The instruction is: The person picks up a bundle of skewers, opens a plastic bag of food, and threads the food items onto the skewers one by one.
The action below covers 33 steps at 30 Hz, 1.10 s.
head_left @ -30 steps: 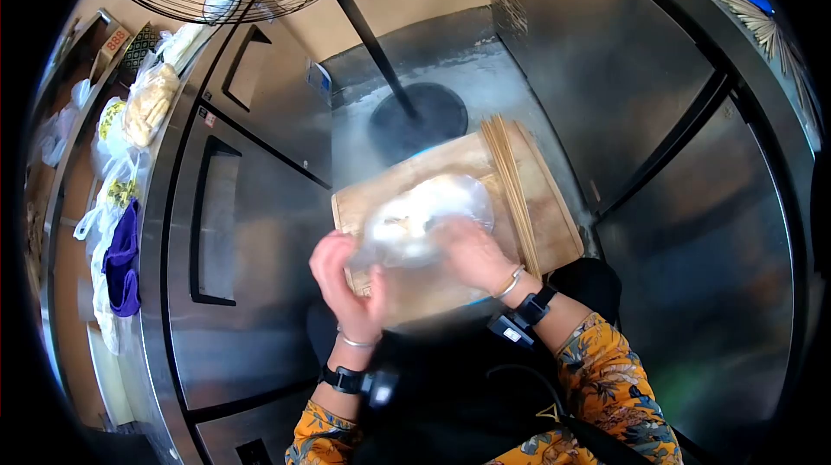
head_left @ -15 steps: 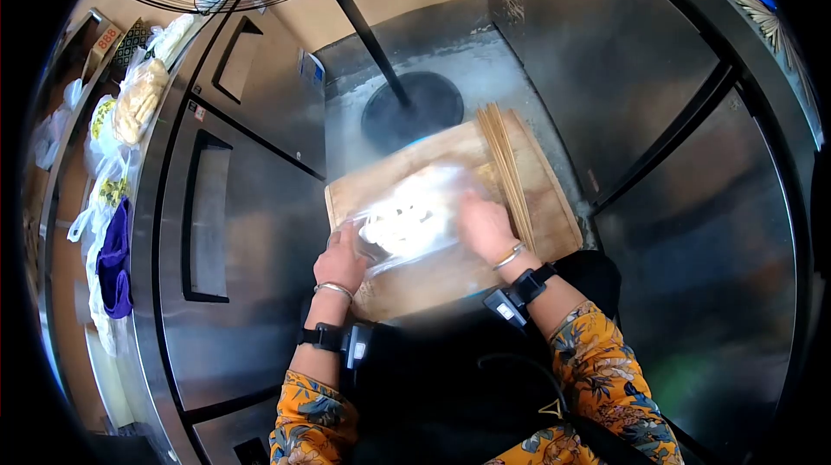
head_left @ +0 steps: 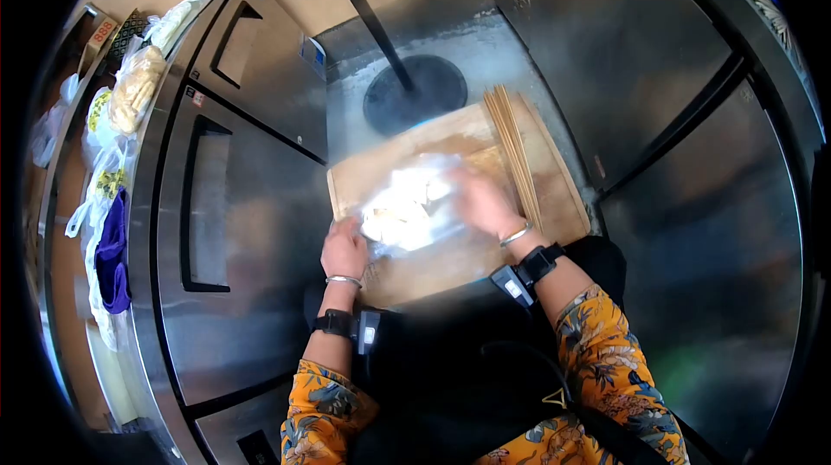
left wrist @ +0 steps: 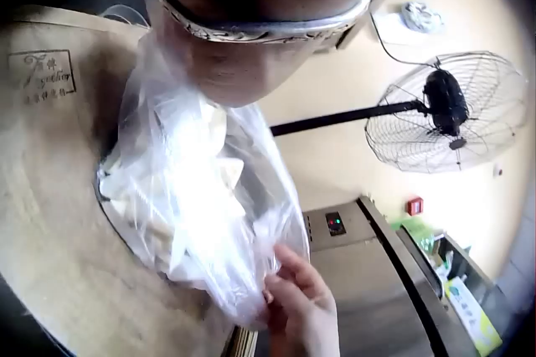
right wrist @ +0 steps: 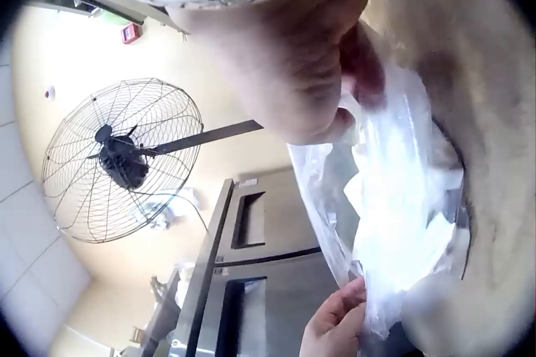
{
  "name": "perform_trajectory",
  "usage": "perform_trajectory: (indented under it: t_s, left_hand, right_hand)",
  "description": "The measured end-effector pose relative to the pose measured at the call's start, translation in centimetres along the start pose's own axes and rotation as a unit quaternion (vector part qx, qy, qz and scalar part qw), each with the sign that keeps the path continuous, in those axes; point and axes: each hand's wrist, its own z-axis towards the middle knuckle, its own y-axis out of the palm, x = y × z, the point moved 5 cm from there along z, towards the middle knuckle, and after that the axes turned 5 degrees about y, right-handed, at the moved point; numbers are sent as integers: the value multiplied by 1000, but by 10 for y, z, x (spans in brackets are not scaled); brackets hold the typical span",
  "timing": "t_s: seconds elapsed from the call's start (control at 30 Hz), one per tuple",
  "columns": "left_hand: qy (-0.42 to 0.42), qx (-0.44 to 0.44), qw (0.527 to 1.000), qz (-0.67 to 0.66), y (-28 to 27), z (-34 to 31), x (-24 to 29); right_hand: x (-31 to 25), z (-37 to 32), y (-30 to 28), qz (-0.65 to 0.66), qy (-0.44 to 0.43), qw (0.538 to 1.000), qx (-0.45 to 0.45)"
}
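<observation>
A clear plastic bag with pale, angular pieces in it lies on a wooden board, shining with glare. My left hand holds the bag's near-left edge; in the right wrist view its thumb and fingers pinch the plastic. At the bag's opposite side is my right hand, blurred in the head view. The left wrist view shows the fingertips of this right hand pinching the thin film. The pieces sit inside, partly washed out by light.
Thin bamboo skewers lie along the board's right side. Beyond it stands a black fan base with its pole. Steel cabinets flank both sides; bagged goods and a purple cloth are on the left.
My left hand has come down from a raised, spread pose to grip the bag's left edge. The bag lies more spread out between the hands; the right hand stays at its right side.
</observation>
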Motion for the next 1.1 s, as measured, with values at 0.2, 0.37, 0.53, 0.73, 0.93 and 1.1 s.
perform_trajectory:
  t_s: [0.2,0.37,0.53,0.73,0.93,1.1]
  left_hand:
    - [176,94,977,-77,-23,8,58]
    - [205,62,965,-151,-4,33,69]
    - [193,22,959,-205,0,22,95]
    - [129,-42,935,-326,-17,-13,89]
    - [3,-133,843,-521,-40,-32,70]
    - [-24,-209,709,-673,-60,-32,101]
  right_hand:
    - [-10,5,-30,234,54,971,20]
    - [29,-4,-72,-102,135,962,216]
    - [74,-9,-47,-260,218,930,139]
    - [101,-4,-56,89,391,908,119]
    - [16,-15,-85,666,228,710,-2]
    - [-66,-45,-84,565,199,772,-213]
